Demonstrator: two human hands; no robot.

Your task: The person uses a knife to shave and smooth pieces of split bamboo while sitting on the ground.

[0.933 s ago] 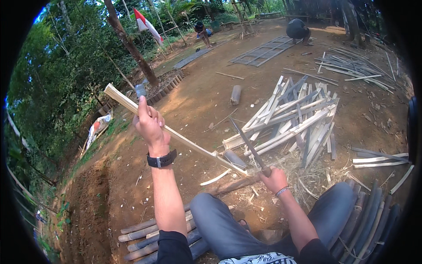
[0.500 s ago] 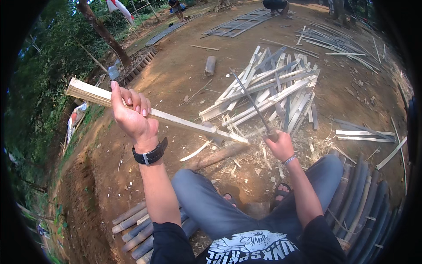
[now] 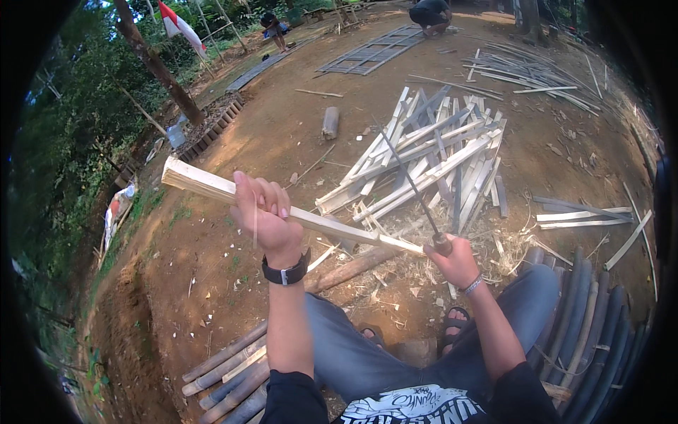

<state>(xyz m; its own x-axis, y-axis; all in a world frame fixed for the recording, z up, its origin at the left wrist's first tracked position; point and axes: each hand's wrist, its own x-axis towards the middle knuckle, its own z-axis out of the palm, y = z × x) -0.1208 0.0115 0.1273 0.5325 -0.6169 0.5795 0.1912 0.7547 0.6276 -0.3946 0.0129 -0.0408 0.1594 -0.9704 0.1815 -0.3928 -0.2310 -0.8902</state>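
Head view: left fingers are clamping a pale strip slanting toward right fingers, which are gripping a knife, blade rising beyond them; likely shaving step, next stroke probably needing blade-to-strip contact.

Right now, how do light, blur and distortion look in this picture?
Head view: sunlight brightens the split-bamboo pile, while foliage at left is dark and soft; head view: the left hand and its bamboo piece read fairly clearly; head view: fisheye bows the poles at lower right and blackens the corners.

brown dirt ground | green foliage left | patchy daylight
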